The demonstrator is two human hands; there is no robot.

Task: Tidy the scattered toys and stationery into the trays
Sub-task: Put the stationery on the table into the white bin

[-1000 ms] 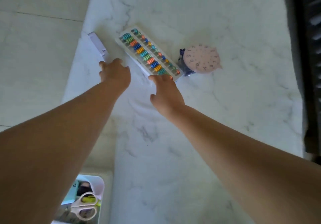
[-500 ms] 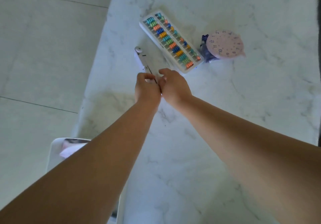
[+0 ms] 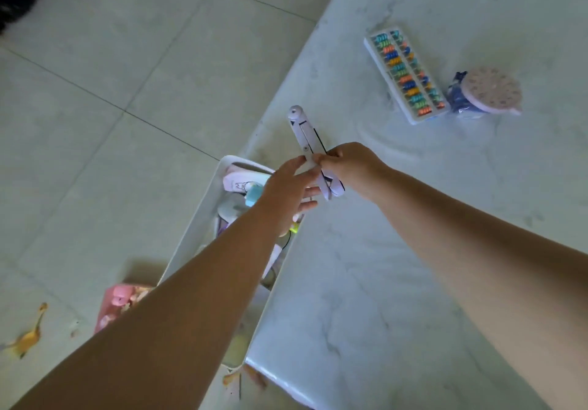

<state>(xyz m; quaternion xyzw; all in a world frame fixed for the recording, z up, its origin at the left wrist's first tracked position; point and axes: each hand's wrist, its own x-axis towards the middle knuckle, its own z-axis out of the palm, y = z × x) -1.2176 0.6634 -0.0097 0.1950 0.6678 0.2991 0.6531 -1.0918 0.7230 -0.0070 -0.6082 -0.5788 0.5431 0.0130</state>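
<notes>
My right hand (image 3: 353,167) pinches a lilac folding compass-like tool (image 3: 302,129) near its middle and holds it in the air over the marble table's left edge. My left hand (image 3: 284,196) is just left of it, fingers spread under the tool's lower end and thumb near the shaft. Below my left arm a white tray (image 3: 203,206) holds several small stationery pieces. A white abacus (image 3: 404,75) with coloured beads and a pink clock disc (image 3: 491,92) lie on the table at the far right.
The marble table (image 3: 397,282) fills the right half; its left edge runs beside the tray. On the tiled floor lie a pink toy (image 3: 116,304) and a yellow dinosaur figure (image 3: 28,338). A blue object (image 3: 456,96) sits against the clock disc.
The tool has been lifted from the table and carried left, towards the tray. My left hand has loosened from it and spread. The view has swung left, showing the tray.
</notes>
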